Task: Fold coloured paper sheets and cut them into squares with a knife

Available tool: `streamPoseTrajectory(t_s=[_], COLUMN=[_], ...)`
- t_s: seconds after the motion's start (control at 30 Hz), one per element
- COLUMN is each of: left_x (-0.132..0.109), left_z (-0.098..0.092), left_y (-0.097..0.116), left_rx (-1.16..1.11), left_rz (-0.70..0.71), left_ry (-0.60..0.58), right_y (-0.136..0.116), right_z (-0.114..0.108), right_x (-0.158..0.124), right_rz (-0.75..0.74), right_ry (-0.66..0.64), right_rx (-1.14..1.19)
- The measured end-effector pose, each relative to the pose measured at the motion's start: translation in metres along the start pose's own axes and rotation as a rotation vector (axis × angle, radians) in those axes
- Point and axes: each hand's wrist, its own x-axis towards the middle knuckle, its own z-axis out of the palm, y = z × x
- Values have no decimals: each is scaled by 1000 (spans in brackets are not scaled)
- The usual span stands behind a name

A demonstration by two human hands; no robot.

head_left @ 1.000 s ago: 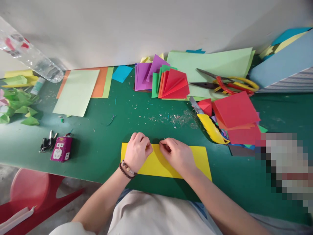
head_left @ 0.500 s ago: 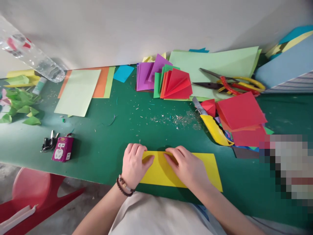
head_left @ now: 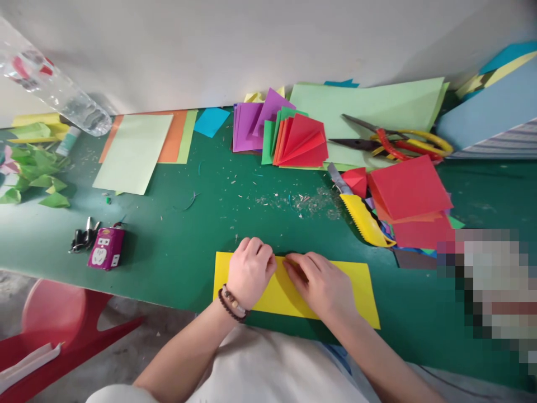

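Note:
A long yellow sheet of paper lies flat on the green table in front of me. My left hand is closed at the paper's far edge, its fingers curled in and its thumb against them. Close to its right, my right hand rests on the same sheet, thumb and fingers drawn together at the far edge near the middle. The fingertips of both hands are partly hidden. A dark beaded bracelet circles my left wrist.
Purple, green and red folded papers stand at the back. Scissors and a yellow-handled cutter lie to the right, beside red paper. Keys, a purple socket box and a water bottle are at left.
My left hand has shifted right along the paper's far edge towards my right hand and closed, uncovering the sheet's left end. My right hand has hardly moved.

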Motion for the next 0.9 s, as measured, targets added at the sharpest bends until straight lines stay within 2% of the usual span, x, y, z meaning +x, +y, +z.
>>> streamPoseTrajectory(t_s=[0.3, 0.63, 0.9], left_x=[-2, 1, 1], left_z=[-13, -16, -16], left_y=[-9, -16, -18], left_rx=[5, 17, 22], left_rz=[13, -41, -3], left_ry=[-33, 12, 24], right_y=[1, 1, 1], right_z=[0, -2, -2], right_x=[-1, 1, 2], right_rz=[15, 35, 37], right_ry=[13, 15, 16], right_rx=[46, 61, 66])
